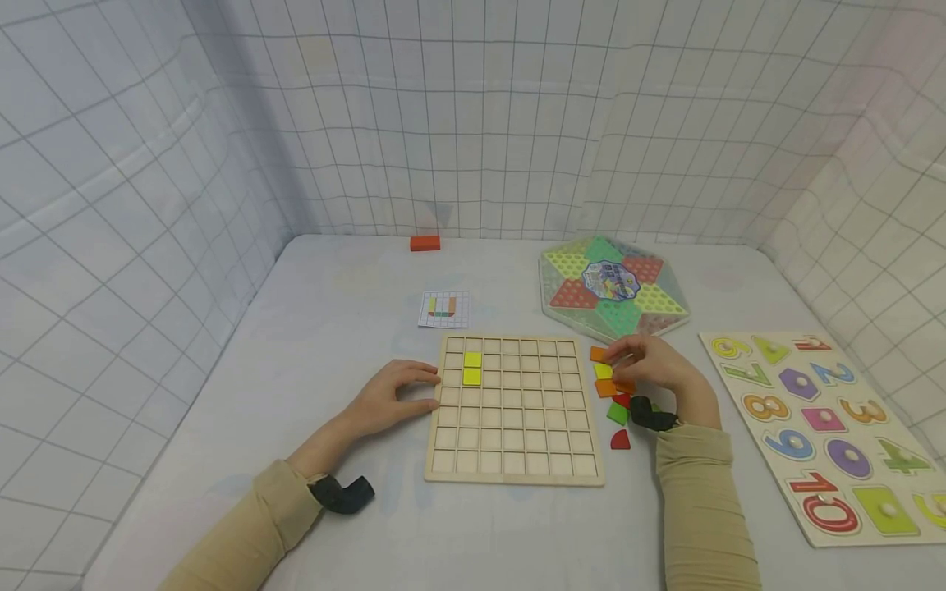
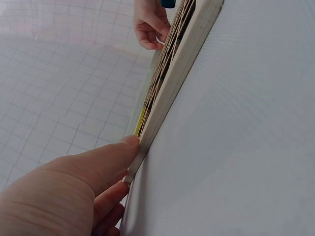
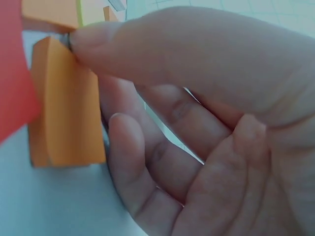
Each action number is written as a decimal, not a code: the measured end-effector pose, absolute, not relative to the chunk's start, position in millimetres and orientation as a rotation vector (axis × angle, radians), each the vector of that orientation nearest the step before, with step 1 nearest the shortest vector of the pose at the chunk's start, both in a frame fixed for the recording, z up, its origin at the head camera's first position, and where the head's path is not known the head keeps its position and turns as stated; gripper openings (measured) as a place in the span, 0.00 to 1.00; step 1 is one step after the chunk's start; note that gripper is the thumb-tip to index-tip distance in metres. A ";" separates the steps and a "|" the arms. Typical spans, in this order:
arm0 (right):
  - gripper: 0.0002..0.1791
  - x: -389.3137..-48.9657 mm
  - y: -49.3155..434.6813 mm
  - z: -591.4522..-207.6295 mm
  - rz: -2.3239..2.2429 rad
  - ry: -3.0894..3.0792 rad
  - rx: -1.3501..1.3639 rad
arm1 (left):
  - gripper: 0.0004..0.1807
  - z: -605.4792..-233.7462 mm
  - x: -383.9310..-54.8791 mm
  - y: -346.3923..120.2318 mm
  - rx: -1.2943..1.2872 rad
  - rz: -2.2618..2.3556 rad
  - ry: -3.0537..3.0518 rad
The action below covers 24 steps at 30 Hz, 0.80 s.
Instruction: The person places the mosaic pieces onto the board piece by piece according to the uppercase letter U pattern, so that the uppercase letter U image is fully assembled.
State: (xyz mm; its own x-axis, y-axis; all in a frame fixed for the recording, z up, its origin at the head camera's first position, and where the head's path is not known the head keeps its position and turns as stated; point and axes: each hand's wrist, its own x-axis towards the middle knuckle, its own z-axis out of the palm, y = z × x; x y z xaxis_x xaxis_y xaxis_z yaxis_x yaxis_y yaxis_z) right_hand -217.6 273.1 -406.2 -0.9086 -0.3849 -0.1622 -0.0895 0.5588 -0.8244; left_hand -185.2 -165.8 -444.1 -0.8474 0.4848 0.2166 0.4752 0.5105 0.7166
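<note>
A wooden grid board (image 1: 515,482) lies flat, with two yellow square tiles (image 1: 472,377) set one above the other in its upper left cells. My left hand (image 1: 388,400) touches the board's left edge with thumb and fingertips, and its thumb (image 2: 110,156) meets the rim beside a yellow tile. To the right of the board, my right hand (image 1: 650,361) reaches over a small pile of tiles, fingers loosely bent. Its thumb tip (image 3: 91,44) is right at an orange tile (image 3: 74,110). Nothing shows between thumb and fingers, though the hand partly covers the pile.
Green (image 1: 617,413) and red quarter-round (image 1: 620,440) pieces lie by the right wrist. Behind the board are a pattern card (image 1: 444,309) and a red block (image 1: 424,244). A star-patterned game box (image 1: 613,287) and a number puzzle board (image 1: 820,443) stand to the right.
</note>
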 end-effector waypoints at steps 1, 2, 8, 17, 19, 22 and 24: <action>0.18 -217.6 273.0 -406.4 -1.278 2.473 -0.386 | 0.20 -444.6 -185.5 -165.9 0.868 1.283 2.722; 0.18 -217.7 272.9 -406.7 -1.274 2.477 -0.383 | 0.20 -444.7 -185.6 -165.9 0.868 1.283 2.723; 0.19 -218.3 272.6 -407.7 -1.259 2.484 -0.356 | 0.20 -445.6 -186.1 -166.0 0.877 1.283 2.724; 0.20 -223.7 274.3 -411.3 -1.214 2.515 -0.371 | 0.20 -443.9 -185.6 -165.8 0.886 1.283 2.721; 0.20 -224.6 274.6 -412.5 -1.211 2.521 -0.374 | 0.20 -444.5 -186.0 -165.9 0.887 1.280 2.723; 0.20 -224.7 274.8 -413.7 -1.222 2.519 -0.370 | 0.20 -445.0 -186.3 -165.9 0.886 1.278 2.724; 0.20 -224.6 274.7 -414.1 -1.227 2.519 -0.365 | 0.20 -444.5 -186.1 -165.7 0.882 1.281 2.720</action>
State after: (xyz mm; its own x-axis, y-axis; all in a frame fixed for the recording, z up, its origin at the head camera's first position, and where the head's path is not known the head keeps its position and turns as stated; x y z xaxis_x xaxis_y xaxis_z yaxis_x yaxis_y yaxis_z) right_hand -224.6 274.7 -414.1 -0.9179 -0.3595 -0.1678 -0.0895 0.5996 -0.7953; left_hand -186.1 -165.7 -444.5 -0.8416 0.4921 0.2227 0.4851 0.5073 0.7123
